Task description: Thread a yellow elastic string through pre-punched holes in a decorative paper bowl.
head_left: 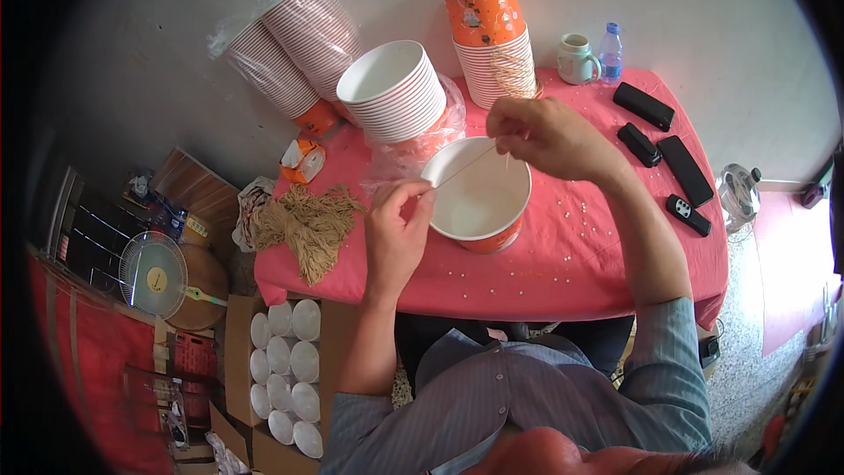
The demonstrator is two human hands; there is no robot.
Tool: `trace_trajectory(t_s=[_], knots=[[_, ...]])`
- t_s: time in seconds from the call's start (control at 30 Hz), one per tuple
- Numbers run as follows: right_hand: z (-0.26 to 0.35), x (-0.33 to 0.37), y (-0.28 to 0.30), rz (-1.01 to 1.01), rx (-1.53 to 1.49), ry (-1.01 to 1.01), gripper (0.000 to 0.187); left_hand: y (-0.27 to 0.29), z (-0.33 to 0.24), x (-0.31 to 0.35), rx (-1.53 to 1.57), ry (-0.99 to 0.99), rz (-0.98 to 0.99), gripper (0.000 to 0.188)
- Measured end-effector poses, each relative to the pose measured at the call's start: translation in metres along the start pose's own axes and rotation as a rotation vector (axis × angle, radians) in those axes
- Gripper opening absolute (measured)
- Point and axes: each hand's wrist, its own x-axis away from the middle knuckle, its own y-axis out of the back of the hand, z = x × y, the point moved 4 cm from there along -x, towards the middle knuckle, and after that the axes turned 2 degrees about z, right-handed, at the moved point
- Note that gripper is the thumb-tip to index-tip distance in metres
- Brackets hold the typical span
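A thin string (464, 168) runs taut between my two hands, slanting over the mouth of a large white-lined paper bucket (477, 198) with an orange outside. My left hand (400, 233) pinches its lower end beside the bucket's left rim. Above the right rim, my right hand (549, 138) closes its fingers on the other end, and a short loose tail seems to hang below them. The bucket stands upright on the pink-covered table (545, 286). Several small white beads or bits (563, 227) lie scattered around it.
Stacked paper buckets (396, 92), a bagged pair of stacks (290, 44) and a tall stack (492, 26) stand behind. Tan twine (312, 224) lies left. A mug (576, 60), bottle (611, 51) and black devices (686, 167) sit right. A carton of white cups (290, 361) stands below left.
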Motion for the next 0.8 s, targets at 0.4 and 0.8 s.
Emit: trace_trajectory(t_s=[0.4, 0.8], knots=[[0.010, 0.003, -0.002, -0.202, 0.302, -0.040, 0.023, -0.010, 0.049, 0.052, 0.615, 0.410, -0.078, 0.016], [0.018, 0.005, -0.103, 0.215, 0.122, 0.110, 0.027, -0.024, 0.050, 0.065, 0.743, 0.451, -0.008, 0.018]])
